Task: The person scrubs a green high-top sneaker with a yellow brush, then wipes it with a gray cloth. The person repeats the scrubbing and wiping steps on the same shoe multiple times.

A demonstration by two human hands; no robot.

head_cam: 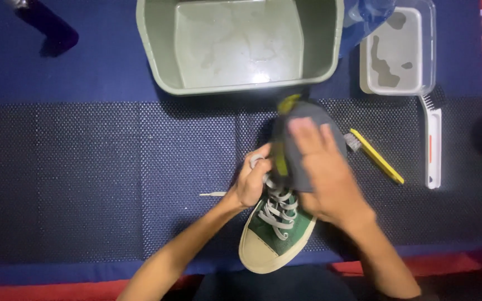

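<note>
Both hands work one green canvas sneaker (277, 231): left hand (252, 184) fingers clamped on grey laces (279, 209), right hand (327, 173) pressing a grey cloth (302, 120) flat, fingers together; the wiping step needs steady bracing.

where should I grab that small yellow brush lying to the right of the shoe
Grip the yellow-handled small brush by its long flat handle, coming from above at the free lower-right end. It lies flat and diagonal on the dark dotted mat; its bristle head points up-left, close to the right hand.

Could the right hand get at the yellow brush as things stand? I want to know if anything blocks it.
Probably yes. The right hand rests on a grey cloth over the shoe, and the yellow brush lies just to its right on the bare mat, with nothing between; the hand would have to leave the cloth.
</note>
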